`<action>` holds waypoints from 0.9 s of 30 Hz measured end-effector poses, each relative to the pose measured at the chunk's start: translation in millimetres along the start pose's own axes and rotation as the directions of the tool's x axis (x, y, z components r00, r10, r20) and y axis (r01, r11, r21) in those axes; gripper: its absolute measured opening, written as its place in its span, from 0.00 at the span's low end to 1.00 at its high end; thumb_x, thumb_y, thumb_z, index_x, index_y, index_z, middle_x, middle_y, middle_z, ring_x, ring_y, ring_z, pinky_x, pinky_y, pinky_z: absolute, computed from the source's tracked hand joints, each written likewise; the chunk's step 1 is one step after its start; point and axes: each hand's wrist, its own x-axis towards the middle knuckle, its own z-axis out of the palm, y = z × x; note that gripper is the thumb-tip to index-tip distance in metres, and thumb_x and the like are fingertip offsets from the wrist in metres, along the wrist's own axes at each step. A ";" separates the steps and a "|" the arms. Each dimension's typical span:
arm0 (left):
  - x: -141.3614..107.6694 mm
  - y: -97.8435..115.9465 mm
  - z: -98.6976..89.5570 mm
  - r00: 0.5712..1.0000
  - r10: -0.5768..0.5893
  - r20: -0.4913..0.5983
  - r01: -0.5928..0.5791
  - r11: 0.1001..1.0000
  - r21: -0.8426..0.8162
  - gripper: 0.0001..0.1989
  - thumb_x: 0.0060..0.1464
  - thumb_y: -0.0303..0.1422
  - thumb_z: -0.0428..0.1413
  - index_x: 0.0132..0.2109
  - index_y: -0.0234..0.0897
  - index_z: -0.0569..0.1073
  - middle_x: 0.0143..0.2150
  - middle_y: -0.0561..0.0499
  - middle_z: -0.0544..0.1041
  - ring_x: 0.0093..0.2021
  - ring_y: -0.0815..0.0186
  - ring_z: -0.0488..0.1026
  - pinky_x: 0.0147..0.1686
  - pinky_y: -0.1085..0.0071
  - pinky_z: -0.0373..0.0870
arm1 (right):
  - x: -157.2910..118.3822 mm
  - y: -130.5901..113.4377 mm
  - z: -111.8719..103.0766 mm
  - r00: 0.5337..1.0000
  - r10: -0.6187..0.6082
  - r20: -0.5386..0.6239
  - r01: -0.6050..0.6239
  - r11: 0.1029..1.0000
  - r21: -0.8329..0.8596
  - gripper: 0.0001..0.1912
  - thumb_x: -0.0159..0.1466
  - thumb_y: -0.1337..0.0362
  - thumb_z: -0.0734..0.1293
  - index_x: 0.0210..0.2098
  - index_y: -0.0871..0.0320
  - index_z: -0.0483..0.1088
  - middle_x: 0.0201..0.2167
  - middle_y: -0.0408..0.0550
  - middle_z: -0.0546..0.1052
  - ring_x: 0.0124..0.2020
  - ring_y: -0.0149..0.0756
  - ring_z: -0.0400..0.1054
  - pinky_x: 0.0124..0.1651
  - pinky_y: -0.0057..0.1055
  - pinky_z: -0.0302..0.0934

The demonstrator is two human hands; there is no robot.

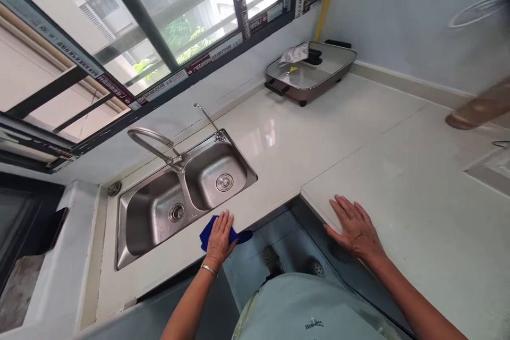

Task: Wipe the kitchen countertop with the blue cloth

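My left hand [220, 241] presses a blue cloth [206, 235] onto the front strip of the white countertop [274, 197], just in front of the sink. The cloth sticks out on both sides of the fingers, and one corner hangs past the counter's edge. A bracelet [209, 270] circles the left wrist. Palm down with the fingers stretched, my right hand [356, 228] rests open on the counter's right arm near its inner corner, holding nothing. The steel double sink [187, 191] lies beyond the left hand, its curved faucet [155, 143] standing at the back rim.
An electric pan with a glass lid [314, 71] stands in the far corner by the wall. A smaller tap [209, 119] rises behind the right basin. Windows [191, 16] line the back. A blurred brown object [476, 109] is at the right. Below the counter edge shows the floor [255, 265].
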 end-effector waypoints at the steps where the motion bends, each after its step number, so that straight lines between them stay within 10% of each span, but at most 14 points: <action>1: 16.3 11.6 1.1 1.000 0.014 -0.003 -0.014 1.000 -0.010 0.47 0.55 0.32 0.58 0.74 0.36 0.40 0.75 0.39 0.48 0.74 0.51 0.42 0.69 0.48 0.56 | 0.5 0.3 0.1 1.000 0.000 -0.002 0.000 1.000 -0.004 0.37 0.67 0.52 0.61 0.70 0.59 0.47 0.69 0.57 0.57 0.68 0.49 0.53 0.71 0.53 0.46; 16: 218.8 146.9 21.9 0.970 0.237 -0.058 -0.244 0.943 -0.224 0.48 0.49 0.24 0.56 0.73 0.34 0.42 0.76 0.39 0.41 0.75 0.49 0.34 0.69 0.44 0.52 | 15.8 -1.6 -16.8 0.992 0.089 0.091 -0.099 0.990 0.104 0.40 0.63 0.54 0.64 0.70 0.58 0.49 0.70 0.57 0.55 0.69 0.50 0.51 0.71 0.54 0.44; 27: 237.6 158.0 14.9 0.945 0.315 -0.088 -0.327 0.916 -0.232 0.47 0.48 0.22 0.56 0.72 0.32 0.45 0.75 0.37 0.47 0.74 0.48 0.33 0.69 0.45 0.53 | 17.7 3.9 -22.2 0.994 0.075 0.075 -0.083 0.991 0.107 0.40 0.62 0.53 0.66 0.69 0.58 0.50 0.69 0.57 0.56 0.69 0.47 0.51 0.71 0.54 0.46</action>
